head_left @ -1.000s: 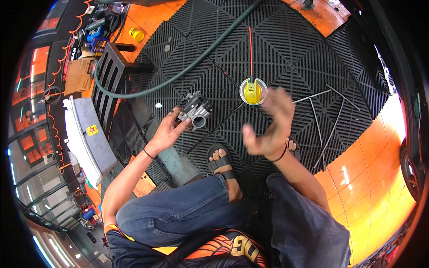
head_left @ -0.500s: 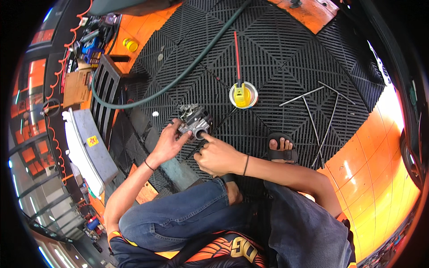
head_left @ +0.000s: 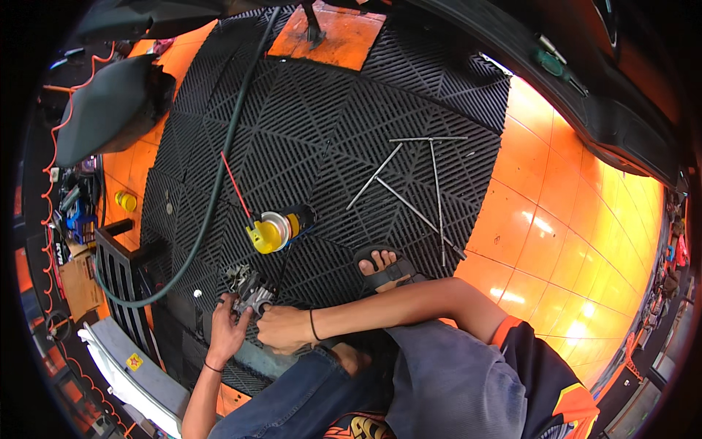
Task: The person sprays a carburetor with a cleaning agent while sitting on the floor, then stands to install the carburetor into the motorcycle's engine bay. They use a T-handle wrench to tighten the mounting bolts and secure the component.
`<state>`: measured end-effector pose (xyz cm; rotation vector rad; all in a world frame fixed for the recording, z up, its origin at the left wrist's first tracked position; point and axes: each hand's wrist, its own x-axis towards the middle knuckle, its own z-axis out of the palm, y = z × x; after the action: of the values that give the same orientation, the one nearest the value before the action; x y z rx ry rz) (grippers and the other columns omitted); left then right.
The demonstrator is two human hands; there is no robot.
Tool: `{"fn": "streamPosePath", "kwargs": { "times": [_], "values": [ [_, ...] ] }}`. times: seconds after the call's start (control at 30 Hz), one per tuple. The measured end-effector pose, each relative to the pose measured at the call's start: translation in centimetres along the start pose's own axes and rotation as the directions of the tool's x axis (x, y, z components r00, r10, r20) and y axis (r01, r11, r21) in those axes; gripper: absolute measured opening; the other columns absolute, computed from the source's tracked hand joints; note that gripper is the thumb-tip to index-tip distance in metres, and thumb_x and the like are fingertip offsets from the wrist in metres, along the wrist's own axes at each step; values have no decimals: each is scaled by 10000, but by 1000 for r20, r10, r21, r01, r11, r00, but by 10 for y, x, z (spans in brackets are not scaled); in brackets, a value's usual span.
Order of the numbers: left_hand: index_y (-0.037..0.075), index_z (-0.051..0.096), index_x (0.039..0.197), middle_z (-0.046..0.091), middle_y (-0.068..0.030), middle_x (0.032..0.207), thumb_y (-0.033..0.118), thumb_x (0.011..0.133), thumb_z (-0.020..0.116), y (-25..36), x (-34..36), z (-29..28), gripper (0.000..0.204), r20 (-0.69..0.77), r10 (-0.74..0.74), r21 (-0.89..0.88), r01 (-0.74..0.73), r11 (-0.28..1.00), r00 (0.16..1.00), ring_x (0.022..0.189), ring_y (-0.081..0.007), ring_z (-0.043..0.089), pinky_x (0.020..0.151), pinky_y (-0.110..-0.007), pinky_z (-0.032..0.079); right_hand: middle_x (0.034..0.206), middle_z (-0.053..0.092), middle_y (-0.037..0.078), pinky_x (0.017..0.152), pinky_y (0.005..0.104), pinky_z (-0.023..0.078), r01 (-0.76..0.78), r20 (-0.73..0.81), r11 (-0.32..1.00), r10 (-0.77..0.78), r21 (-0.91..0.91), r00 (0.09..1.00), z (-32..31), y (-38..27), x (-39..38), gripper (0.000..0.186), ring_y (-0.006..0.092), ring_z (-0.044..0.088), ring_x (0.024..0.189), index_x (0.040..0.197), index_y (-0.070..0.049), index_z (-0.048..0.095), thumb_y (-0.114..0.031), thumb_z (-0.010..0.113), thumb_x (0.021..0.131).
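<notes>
My left hand (head_left: pixel 227 329) is closed on a silver metal throttle body with a black housing (head_left: pixel 250 291), held low, left of centre. My right hand (head_left: pixel 285 325) is closed at its right side, fingers curled against the part by its round opening; the fingertips are partly hidden. Just beyond the part is a spray can with a yellow nozzle top (head_left: pixel 262 235) and a long red straw (head_left: pixel 234 183). To the right of the can, thin T-handle wrenches (head_left: pixel 437 197) lie crossed on the black slatted mat (head_left: pixel 351 110), above my sandalled foot (head_left: pixel 384 267).
A green hose (head_left: pixel 234 132) curves over the mat toward a black metal rack (head_left: pixel 117 278) at left. A grey panel (head_left: pixel 153 373), cardboard box (head_left: pixel 79 282), yellow container (head_left: pixel 126 200) and dark padded piece (head_left: pixel 110 110) are also left. Dark vehicle bodywork (head_left: pixel 563 58) overhangs the top right.
My right hand has come down from open in the air onto the throttle body, its fingers now curled. My view has swung round, bringing more of the upper floor and vehicle into sight.
</notes>
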<state>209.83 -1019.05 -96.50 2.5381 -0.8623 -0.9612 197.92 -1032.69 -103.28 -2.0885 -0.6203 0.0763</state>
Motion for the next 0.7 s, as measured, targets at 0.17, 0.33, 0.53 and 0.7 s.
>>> {"fn": "streamPosePath", "kwargs": {
  "times": [0.17, 0.33, 0.53, 0.7],
  "values": [
    [-66, 573, 1174, 571, -170, 866, 157, 906, 693, -6, 2, -4, 369, -7, 2, 49, -1, 999, 1000, 724, -262, 518, 638, -402, 427, 675, 670, 244, 687, 497, 560, -30, -57, 974, 43, 224, 997, -2, 2, 10, 228, 420, 686, 665, 709, 43, 717, -183, 690, 701],
    [-74, 561, 1162, 572, -192, 852, 167, 905, 688, 1, 4, -11, 374, 16, -31, 67, 30, 997, 999, 728, -312, 529, 649, -436, 425, 586, 609, 238, 668, 501, 531, -28, -165, 956, 79, 291, 983, -3, -1, 13, 220, 426, 630, 575, 666, 53, 666, -156, 661, 736],
    [-83, 553, 1082, 523, -176, 777, 166, 896, 701, -3, 4, 0, 344, -67, 45, 27, -44, 999, 997, 701, -305, 506, 629, -444, 403, 733, 700, 226, 776, 490, 560, -74, -58, 989, 82, 128, 995, 0, 4, 10, 214, 384, 712, 732, 727, 25, 738, -186, 701, 724],
    [-89, 561, 1087, 527, -177, 792, 167, 895, 699, -4, 4, -3, 348, -18, 3, 60, -2, 998, 1000, 707, -313, 514, 636, -444, 408, 797, 731, 156, 921, 479, 498, 22, 120, 970, 7, -241, 993, -2, -13, 0, 171, 298, 730, 819, 771, -60, 771, -217, 714, 737]
  ]
}}
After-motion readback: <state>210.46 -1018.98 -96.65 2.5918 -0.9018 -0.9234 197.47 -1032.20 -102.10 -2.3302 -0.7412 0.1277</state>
